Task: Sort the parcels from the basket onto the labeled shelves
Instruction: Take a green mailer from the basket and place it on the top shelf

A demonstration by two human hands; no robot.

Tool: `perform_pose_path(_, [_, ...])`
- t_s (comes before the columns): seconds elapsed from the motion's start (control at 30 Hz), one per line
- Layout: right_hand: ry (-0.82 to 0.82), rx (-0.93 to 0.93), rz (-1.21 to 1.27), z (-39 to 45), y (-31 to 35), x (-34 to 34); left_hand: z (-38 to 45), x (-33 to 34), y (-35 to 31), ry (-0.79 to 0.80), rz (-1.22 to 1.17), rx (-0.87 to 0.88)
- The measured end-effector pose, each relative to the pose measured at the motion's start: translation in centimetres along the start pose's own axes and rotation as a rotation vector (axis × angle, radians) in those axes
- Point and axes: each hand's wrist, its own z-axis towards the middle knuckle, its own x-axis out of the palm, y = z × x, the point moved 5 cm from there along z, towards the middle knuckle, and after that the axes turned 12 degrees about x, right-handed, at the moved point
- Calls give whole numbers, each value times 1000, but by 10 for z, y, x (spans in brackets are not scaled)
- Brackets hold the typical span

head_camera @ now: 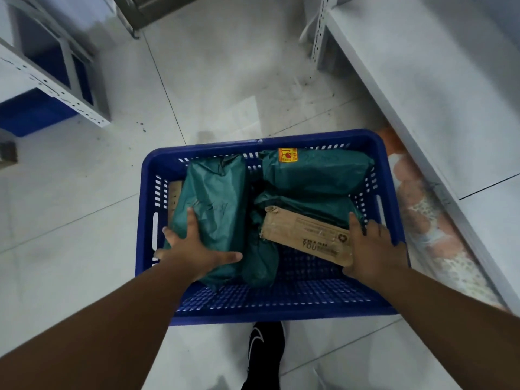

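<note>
1. On the pale tiled floor in front of your black shoe [266, 353] sits the blue basket [281, 311], with a grey shelf unit [422, 80] close along its right side and another shelf frame [56, 88] well apart at far left; open floor lies ahead between them.
2. Your left hand [194, 249] lies spread, fingers wide, pressed flat on the near end of a green parcel [216, 198] at the basket's left; it is touching the wrap rather than closed round it.
3. That parcel's long axis runs from you toward the far wall, tilted slightly right.
4. Your right hand [371, 246] rests open on the right end of a brown paper parcel [306, 235], beside the basket's right wall; its fingertips are partly hidden.
5. The brown parcel lies crosswise, slanting down to the right, printed "THANK YOU" upside down to you.
6. A second green parcel [318, 170] at far right carries an orange-yellow sticker [287, 155], unreadable.
</note>
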Motion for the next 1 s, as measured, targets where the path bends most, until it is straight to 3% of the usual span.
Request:
perform_pose_path(0.1, [-3, -42, -86, 10, 11, 18, 6, 14, 18, 18, 51, -14])
perform_pose_path(0.17, [-99, -59, -147, 12, 14, 25, 9, 24, 27, 7, 29, -28])
perform_pose_path(0.23, [-175, -66, -166, 12, 16, 27, 11, 31, 34, -11, -42, -48])
perform_pose_path(0.43, [-200, -88, -167, 0, 3, 31, 4, 30, 33, -107, -200, -38])
perform_pose_path(0.57, [-169, -64, -160, -18, -13, 33, -22, 20, 39, -144, -465, -60])
perform_pose_path(0.7, [-189, -77, -139, -44, -9, 24, -48, 1, 39, -198, -795, 29])
perform_pose_path(0.83, [-174, -160, -136, -65, -6, 8, -73, -16, 27, -255, -981, 172])
perform_pose_path(1.0, [-71, -169, 110, -85, -13, 7, -104, -28, 3, -378, -954, 292])
